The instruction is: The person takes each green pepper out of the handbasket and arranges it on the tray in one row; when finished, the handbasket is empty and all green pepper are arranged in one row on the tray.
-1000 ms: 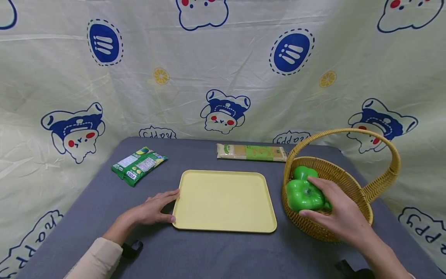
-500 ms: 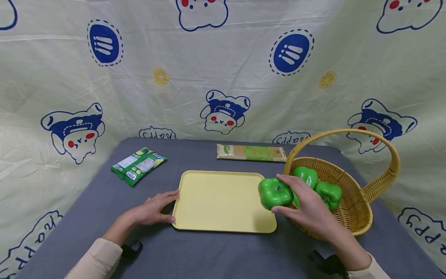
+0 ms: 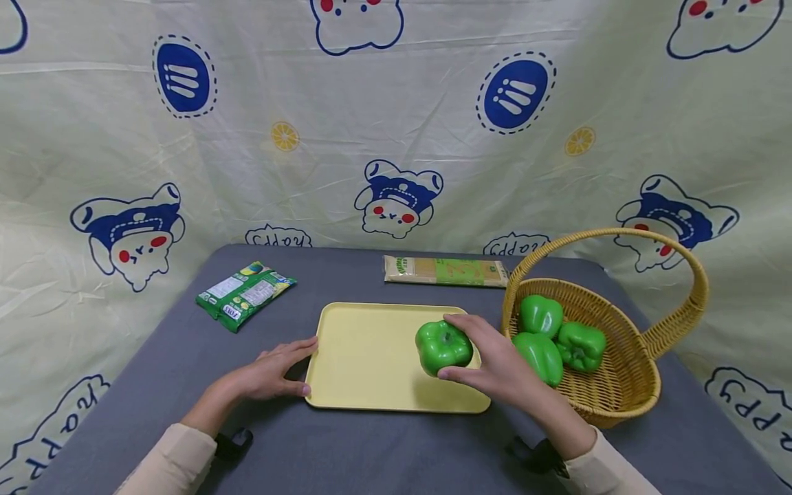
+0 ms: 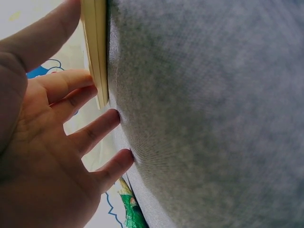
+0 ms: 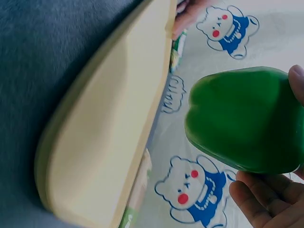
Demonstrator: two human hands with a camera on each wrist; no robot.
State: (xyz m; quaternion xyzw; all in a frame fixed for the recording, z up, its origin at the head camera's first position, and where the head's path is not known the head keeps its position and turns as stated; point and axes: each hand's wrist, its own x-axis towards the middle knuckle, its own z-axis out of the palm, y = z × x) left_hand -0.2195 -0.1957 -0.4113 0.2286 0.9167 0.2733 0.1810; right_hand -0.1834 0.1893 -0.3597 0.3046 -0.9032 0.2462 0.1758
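A green bell pepper (image 3: 443,347) is in my right hand (image 3: 498,361), pinched between thumb and fingers above the right part of the pale yellow tray (image 3: 365,357). In the right wrist view the pepper (image 5: 244,121) hangs clear of the tray (image 5: 95,128), with a gap between them. My left hand (image 3: 275,371) touches the tray's left edge, thumb and fingers spread. In the left wrist view those fingers (image 4: 95,135) look fairly straight, with some tips against the tray rim and others on the cloth.
On the right stands a wicker basket (image 3: 625,385) with a tall arched handle, holding several green bell peppers (image 3: 581,346). A green snack packet (image 3: 246,295) lies at the back left. Behind the tray is a long flat packet (image 3: 445,271) with a green label.
My right hand has lifted the bell pepper out of the basket and carried it left over the tray. The left hand has stayed at the tray's edge.
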